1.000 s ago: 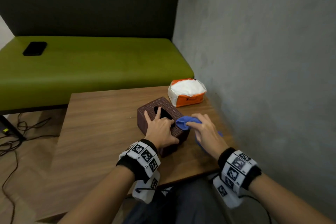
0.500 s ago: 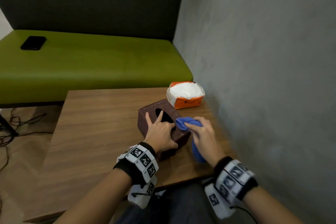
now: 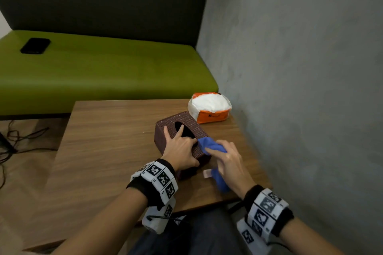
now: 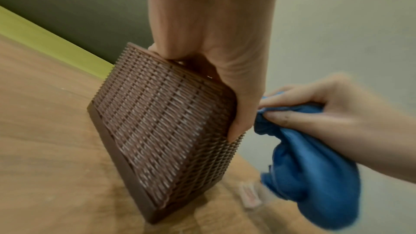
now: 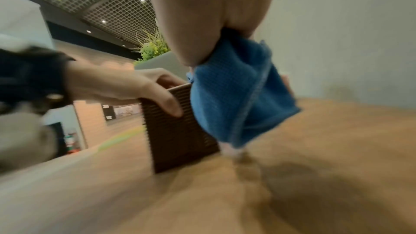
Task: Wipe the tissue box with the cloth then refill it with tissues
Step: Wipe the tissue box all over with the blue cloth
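A brown woven tissue box (image 3: 186, 124) with an oval slot stands on the wooden table (image 3: 107, 143). My left hand (image 3: 182, 147) grips it, fingers spread over the top and thumb down the near side (image 4: 238, 122). My right hand (image 3: 224, 152) holds a bunched blue cloth (image 3: 207, 145) against the box's near right top edge. The cloth's loose end (image 4: 315, 184) hangs beside the box toward the table. An opened orange and white tissue pack (image 3: 209, 107) lies just behind the box. In the right wrist view the cloth (image 5: 236, 95) covers the box's (image 5: 180, 136) right corner.
A grey wall (image 3: 300, 89) runs close along the table's right edge. A green bench (image 3: 103, 68) stands behind the table with a black phone (image 3: 35, 45) on it. Cables (image 3: 12, 143) lie on the floor at the left.
My right hand has drawn the cloth a little toward me along the box's right top edge, and its loose end now hangs lower. My left hand has stayed on the box.
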